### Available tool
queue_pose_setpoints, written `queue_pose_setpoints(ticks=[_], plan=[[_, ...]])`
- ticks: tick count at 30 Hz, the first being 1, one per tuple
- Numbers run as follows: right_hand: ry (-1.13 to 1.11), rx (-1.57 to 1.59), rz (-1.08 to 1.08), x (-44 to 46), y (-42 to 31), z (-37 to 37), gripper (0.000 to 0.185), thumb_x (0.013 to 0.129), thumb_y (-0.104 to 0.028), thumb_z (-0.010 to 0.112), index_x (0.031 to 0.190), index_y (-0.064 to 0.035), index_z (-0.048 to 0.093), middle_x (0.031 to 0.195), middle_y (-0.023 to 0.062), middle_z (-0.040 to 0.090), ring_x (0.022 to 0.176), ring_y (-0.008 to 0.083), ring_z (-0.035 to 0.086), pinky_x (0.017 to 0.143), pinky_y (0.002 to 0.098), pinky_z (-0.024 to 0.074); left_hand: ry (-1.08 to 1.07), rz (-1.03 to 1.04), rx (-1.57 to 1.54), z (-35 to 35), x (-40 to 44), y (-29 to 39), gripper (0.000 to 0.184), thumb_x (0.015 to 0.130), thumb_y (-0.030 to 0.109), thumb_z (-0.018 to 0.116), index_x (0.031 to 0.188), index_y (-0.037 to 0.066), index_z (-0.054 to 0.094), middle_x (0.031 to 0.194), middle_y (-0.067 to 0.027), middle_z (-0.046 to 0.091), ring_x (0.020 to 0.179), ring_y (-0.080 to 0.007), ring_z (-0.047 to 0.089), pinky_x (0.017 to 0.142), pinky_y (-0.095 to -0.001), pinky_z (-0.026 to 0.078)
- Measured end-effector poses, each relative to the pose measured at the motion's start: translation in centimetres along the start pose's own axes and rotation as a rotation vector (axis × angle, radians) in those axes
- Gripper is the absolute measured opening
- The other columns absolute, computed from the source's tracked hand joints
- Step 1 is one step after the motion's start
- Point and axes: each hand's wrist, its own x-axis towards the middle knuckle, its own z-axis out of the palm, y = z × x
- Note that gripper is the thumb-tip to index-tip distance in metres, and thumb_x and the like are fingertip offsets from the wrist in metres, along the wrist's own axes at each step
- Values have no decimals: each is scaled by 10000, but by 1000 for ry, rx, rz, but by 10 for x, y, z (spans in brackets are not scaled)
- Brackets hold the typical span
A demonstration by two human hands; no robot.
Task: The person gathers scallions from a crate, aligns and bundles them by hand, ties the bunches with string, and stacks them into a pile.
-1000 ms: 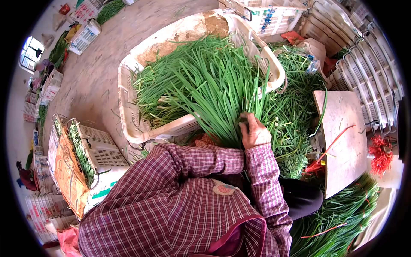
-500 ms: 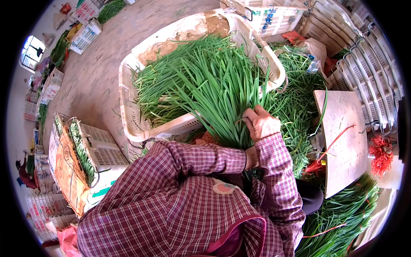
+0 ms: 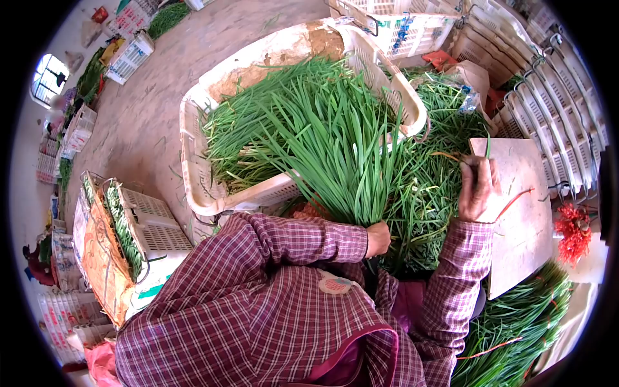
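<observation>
My left hand (image 3: 378,239) is closed around the lower end of a bunch of garlic chives (image 3: 348,151). The long flat green leaves fan up and away from it, over the near rim of a white plastic crate (image 3: 196,187). More chives (image 3: 248,138) lie inside that crate. Off to the right, my right hand (image 3: 478,191) has its fingertips pinched together, with a thin yellowed leaf (image 3: 446,155) sticking out to the left. Below it spreads a heap of loose chive leaves (image 3: 419,222).
A flat board (image 3: 519,213) leans just right of my right hand. Tied chives (image 3: 516,342) lie below it, near a bundle of red ties (image 3: 574,233). Stacked crates (image 3: 554,116) stand at the right; a filled crate (image 3: 158,222) stands on the left.
My right hand has moved from the bunch out to the right, with a yellowed leaf now in its fingertips. My left hand still grips the bunch and now shows more fully.
</observation>
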Motion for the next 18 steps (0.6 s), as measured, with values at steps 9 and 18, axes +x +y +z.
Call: queue_pose_setpoints(ticks=[9, 18], plan=[[-500, 92, 354, -63, -21, 34, 86, 822, -167, 661, 823, -81, 661, 774, 87, 685, 628, 205, 660, 581, 320, 541, 63, 44, -14, 25, 8, 9, 126, 731, 240, 606, 669, 194, 707, 690, 36, 656, 682, -176, 626, 589, -352, 444], [-515, 301, 401, -100, -81, 79, 111, 807, -151, 652, 848, -48, 651, 810, 124, 686, 677, 269, 675, 614, 344, 543, 199, 17, -385, 41, 14, 14, 126, 796, 212, 579, 821, 202, 702, 869, 10, 664, 871, -190, 623, 683, -382, 465]])
